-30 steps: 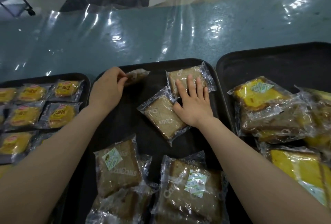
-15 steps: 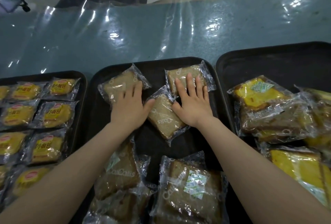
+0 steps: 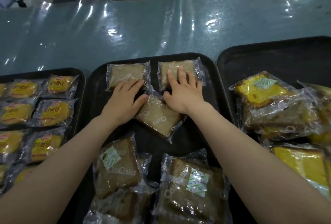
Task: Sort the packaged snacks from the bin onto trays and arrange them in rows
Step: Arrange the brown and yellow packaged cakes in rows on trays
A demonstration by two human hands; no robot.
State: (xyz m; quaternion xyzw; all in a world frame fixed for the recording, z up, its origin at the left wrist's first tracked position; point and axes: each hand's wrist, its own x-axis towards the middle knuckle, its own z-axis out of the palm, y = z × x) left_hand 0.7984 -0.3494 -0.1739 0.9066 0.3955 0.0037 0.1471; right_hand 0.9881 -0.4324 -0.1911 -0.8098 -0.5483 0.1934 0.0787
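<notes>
Clear plastic wrappers hold brown cake slices heaped at the near end of the middle black tray (image 3: 95,87), two large ones (image 3: 116,166) (image 3: 189,186) lying closest. Beyond them, one brown packet (image 3: 159,116) lies skewed, its long axis running from far left to near right, between the two hands. The left hand (image 3: 123,101) rests flat with fingers spread, fingertips on the near edge of the far-left packet (image 3: 127,75), gripping nothing. The right hand (image 3: 184,94) also lies flat and open, fingers on the far-right packet (image 3: 176,73). Those two packets sit side by side along the tray's far edge, long axes running left to right. Yellow bread packets (image 3: 55,112) lie in rows on the left tray (image 3: 81,80); a loose pile of yellow and brown packets (image 3: 268,105) fills the right tray (image 3: 268,57).
</notes>
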